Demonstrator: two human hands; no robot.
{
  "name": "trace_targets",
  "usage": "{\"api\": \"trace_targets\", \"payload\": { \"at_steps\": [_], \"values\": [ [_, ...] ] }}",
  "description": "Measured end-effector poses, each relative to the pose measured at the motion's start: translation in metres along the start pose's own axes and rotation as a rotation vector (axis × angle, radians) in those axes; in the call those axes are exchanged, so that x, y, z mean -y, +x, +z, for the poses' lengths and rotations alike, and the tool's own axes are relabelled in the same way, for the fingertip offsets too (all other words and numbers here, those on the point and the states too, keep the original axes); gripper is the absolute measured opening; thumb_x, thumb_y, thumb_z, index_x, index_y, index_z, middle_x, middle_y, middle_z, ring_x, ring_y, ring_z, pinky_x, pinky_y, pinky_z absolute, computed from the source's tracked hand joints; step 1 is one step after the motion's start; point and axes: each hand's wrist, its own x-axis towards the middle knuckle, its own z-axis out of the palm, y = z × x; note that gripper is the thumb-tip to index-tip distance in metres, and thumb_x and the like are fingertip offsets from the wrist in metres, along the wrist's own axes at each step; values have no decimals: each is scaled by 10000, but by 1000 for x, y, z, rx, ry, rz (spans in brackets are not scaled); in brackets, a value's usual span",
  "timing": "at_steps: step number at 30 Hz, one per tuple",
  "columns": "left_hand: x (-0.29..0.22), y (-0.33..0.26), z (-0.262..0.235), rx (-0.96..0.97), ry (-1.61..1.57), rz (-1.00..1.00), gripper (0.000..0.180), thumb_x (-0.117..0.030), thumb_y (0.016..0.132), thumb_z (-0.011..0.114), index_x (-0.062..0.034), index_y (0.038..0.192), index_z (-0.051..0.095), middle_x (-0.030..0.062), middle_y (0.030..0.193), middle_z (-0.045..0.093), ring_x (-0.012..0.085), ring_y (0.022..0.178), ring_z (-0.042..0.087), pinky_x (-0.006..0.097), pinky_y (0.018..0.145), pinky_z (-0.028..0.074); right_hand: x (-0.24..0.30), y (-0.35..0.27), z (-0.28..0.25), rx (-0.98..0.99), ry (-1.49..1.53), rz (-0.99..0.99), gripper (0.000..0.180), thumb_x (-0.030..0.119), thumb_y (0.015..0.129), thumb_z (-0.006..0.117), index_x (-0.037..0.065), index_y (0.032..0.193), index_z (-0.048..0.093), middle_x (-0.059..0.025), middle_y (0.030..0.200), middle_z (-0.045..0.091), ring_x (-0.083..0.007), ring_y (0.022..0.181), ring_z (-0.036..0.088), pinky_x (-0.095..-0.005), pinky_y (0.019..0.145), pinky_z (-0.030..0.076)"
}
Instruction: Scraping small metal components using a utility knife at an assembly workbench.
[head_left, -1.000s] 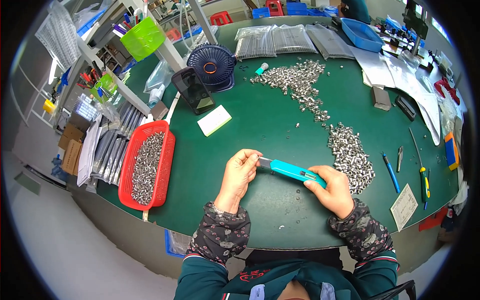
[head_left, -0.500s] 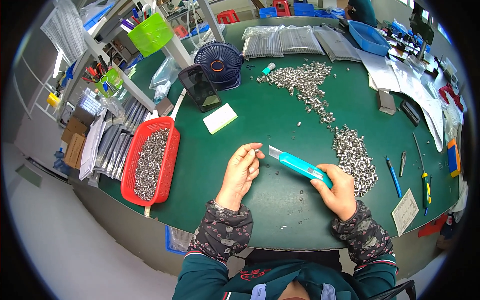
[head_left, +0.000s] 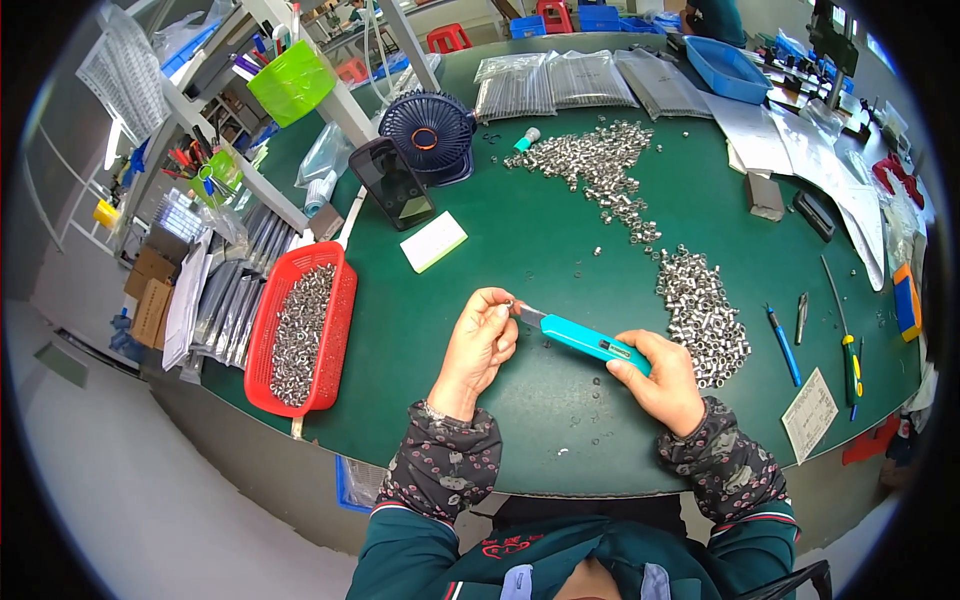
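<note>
The fingers (head_left: 497, 318) of the left hand (head_left: 480, 345) are pinched together at the tip of the knife's blade (head_left: 528, 314); something small may sit between them, but it is too small to tell. The right hand (head_left: 665, 380) is curled round the rear half of the knife (head_left: 590, 341), thumb on top of the turquoise body, the other fingers wrapped under it. The knife is held just above the green table (head_left: 540, 240), slanting from the right hand up toward the left, about midway between the two hands.

It looks like a light plastic cutter — stiff along its body, easy to steer with one hand, and smooth enough that a grip near the back is probably the safest. The blade end is thin and sharp, so fingertips belong beside it, not across its edge.

Just right of the hands lies a pile (head_left: 700, 315) of small shiny metal parts, with a looser scatter (head_left: 600, 170) farther up the table. These seem hard, heavy for their size, and prone to roll — best pinched singly. A red basket (head_left: 262, 345) of similar parts sits at the left edge.
</note>
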Motion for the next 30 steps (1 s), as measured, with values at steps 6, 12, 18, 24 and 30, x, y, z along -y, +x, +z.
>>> {"api": "trace_targets", "payload": {
  "at_steps": [6,12,18,24,30],
  "values": [
    [1,1,-6,21,93,46,110,-78,841,476,-49,947,480,27,804,493,29,459,326,134,351,238,1,-1,0,24,-3,16,252,253,724,604,40,856,582,-123,719,578,-266,588,561,-329,512,433],
    [2,2,-4,-11,214,45,121,-76,838,484,-27,948,484,1,714,453,21,453,317,136,356,239,0,1,0,52,6,35,252,263,733,596,46,860,586,-120,708,582,-266,574,560,-334,505,427],
    [2,4,-10,45,250,11,105,-74,836,486,-29,931,487,0,702,455,23,458,326,134,360,246,8,0,-5,-65,-222,-139,223,205,707,621,40,849,574,-108,680,552,-265,549,545,-309,474,413],
    [3,4,-10,14,18,-69,109,-97,849,470,-34,936,486,46,772,514,25,476,353,129,364,265,4,2,-5,-257,-93,-149,228,175,694,632,20,845,558,-115,687,554,-263,566,548,-318,496,426],
    [1,4,-11,40,-18,-18,133,-121,851,474,-39,954,494,55,792,522,23,483,364,125,361,267,5,1,-3,-131,-71,-124,220,176,705,621,18,848,566,-119,721,573,-257,598,564,-312,517,438]
  ]
}}
